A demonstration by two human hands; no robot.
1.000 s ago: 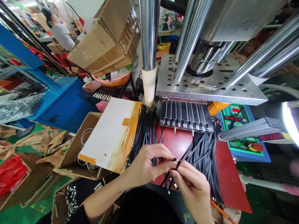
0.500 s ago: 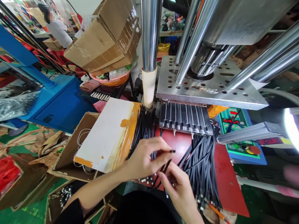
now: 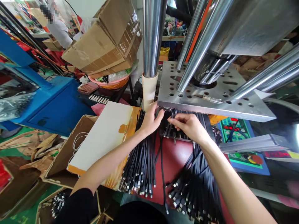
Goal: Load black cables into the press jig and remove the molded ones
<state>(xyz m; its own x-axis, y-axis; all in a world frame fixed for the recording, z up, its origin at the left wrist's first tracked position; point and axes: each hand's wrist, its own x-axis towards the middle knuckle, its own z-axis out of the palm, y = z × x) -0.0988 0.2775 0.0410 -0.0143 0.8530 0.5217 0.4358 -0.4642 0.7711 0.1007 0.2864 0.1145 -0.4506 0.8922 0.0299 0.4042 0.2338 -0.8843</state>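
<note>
Both my hands reach under the drilled steel press plate [image 3: 210,96] to the black grooved mould [image 3: 207,123]. My left hand [image 3: 151,119] rests at the mould's left end, fingers curled on black cable strands there. My right hand [image 3: 188,124] lies over the mould's middle, its fingertips pinched on thin black cables going into the grooves. One bundle of black flat cables [image 3: 142,161] hangs down on the left over the red table [image 3: 177,155]. A second bundle of black flat cables [image 3: 196,186] fans out below my right forearm.
A chrome column [image 3: 151,37] with a cream sleeve stands just behind my left hand. A white board [image 3: 102,137] covers an open carton on the left. A green control panel [image 3: 243,146] sits at right. Blue machine [image 3: 53,102], cardboard boxes [image 3: 105,40] and a person [image 3: 58,28] behind.
Both hands have moved up from the near table edge to the mould under the press plate, carrying the picked cable ends. The camera has tilted forward.
</note>
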